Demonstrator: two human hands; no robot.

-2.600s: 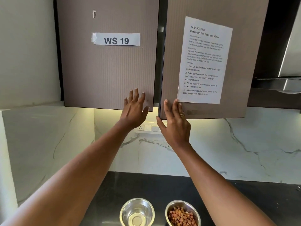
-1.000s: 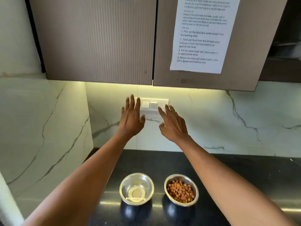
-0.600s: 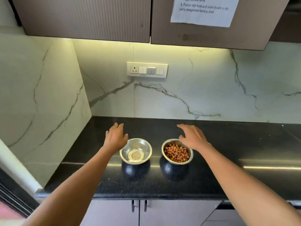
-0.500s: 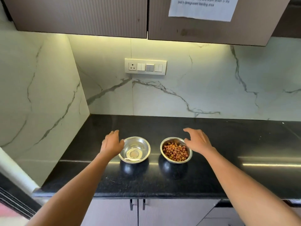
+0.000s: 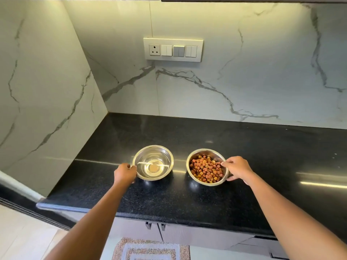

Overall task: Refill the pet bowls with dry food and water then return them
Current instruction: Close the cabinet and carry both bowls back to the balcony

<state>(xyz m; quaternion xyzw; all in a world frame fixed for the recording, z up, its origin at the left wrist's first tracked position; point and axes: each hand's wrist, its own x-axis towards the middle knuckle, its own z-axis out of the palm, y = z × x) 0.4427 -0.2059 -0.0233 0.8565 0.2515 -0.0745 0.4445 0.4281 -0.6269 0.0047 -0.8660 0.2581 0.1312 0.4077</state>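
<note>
Two steel pet bowls stand side by side on the black countertop. The left water bowl holds clear water. The right food bowl is filled with brown dry kibble. My left hand grips the left rim of the water bowl, thumb over the edge. My right hand grips the right rim of the food bowl, thumb on the rim and fingers under its side. Both bowls rest on the counter.
A marble wall closes the counter's left side and a marble backsplash with a switch panel runs behind. Cabinet doors with handles sit under the counter's front edge. A patterned mat lies on the floor below.
My hands came down from the upper cabinet doors to the counter and closed on the bowls' outer rims. The view tilted down from the cabinets to the countertop.
</note>
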